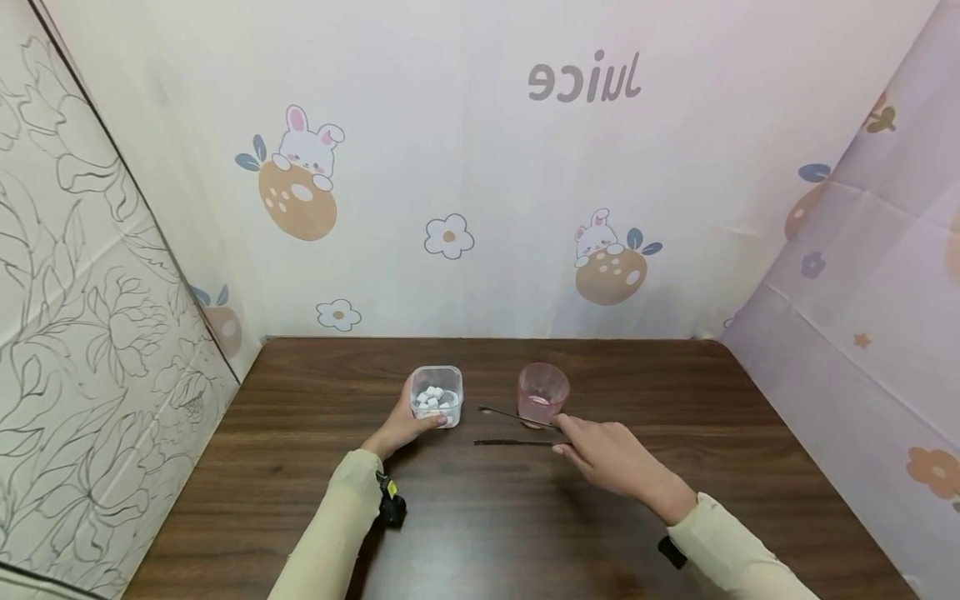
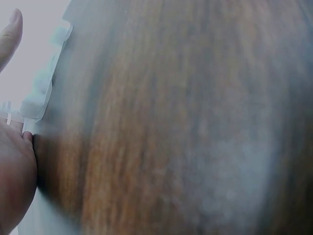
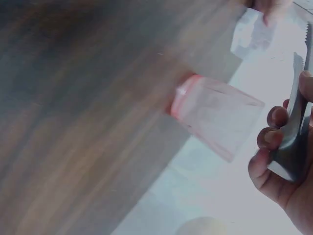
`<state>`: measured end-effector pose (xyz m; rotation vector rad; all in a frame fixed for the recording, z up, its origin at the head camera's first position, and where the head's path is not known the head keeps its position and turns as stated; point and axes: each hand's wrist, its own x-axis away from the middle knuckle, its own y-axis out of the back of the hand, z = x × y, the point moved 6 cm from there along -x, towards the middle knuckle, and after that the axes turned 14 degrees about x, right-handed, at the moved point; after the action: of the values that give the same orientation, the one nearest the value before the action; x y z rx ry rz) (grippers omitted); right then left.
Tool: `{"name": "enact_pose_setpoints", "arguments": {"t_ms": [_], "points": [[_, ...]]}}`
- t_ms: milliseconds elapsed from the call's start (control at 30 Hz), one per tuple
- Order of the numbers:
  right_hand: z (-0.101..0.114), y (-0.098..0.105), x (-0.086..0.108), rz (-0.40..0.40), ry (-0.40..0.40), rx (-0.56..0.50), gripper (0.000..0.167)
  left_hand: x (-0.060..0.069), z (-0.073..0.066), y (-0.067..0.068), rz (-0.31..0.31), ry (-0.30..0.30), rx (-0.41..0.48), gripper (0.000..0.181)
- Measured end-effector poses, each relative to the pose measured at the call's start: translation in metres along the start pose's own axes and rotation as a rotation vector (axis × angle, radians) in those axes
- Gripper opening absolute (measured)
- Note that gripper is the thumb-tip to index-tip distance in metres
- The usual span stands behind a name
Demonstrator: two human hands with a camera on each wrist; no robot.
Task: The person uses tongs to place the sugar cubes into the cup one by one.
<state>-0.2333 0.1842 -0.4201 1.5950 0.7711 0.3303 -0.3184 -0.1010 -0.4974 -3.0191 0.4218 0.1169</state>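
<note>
A clear square container (image 1: 437, 398) with several white cubes (image 1: 433, 397) inside stands on the table, and my left hand (image 1: 401, 427) grips it from its left and front sides. In my right hand (image 1: 611, 458) I hold metal tongs (image 1: 517, 442), their two arms apart and pointing left toward the container, nothing between the tips. Just behind the tongs stands a pink see-through cup (image 1: 543, 392). In the right wrist view the fingers curl round the tongs (image 3: 293, 117), with the pink cup (image 3: 215, 115) beside them.
The brown wooden table (image 1: 480, 533) reaches back to a pale wall cloth (image 1: 450, 150) printed with rabbits, fruit and flowers. More cloth hangs at the left and right sides. A black wrist camera (image 1: 391, 505) sits on the left wrist.
</note>
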Motion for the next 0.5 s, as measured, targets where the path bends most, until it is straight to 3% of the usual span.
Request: {"name": "enact_pose_setpoints", "arguments": {"t_ms": [200,333,500], "points": [[0.000,0.022,-0.014,-0.138,-0.010,0.102,0.025,-0.009,0.020,0.004,-0.010,-0.015,0.008,0.100],[-0.003,0.027,-0.031,-0.115,-0.058,0.111,0.026,-0.011,0.032,0.010,-0.038,-0.015,0.000,0.101],[-0.008,0.030,-0.052,-0.069,-0.099,0.127,0.022,-0.012,0.032,0.011,-0.031,-0.010,0.007,0.102]]}}
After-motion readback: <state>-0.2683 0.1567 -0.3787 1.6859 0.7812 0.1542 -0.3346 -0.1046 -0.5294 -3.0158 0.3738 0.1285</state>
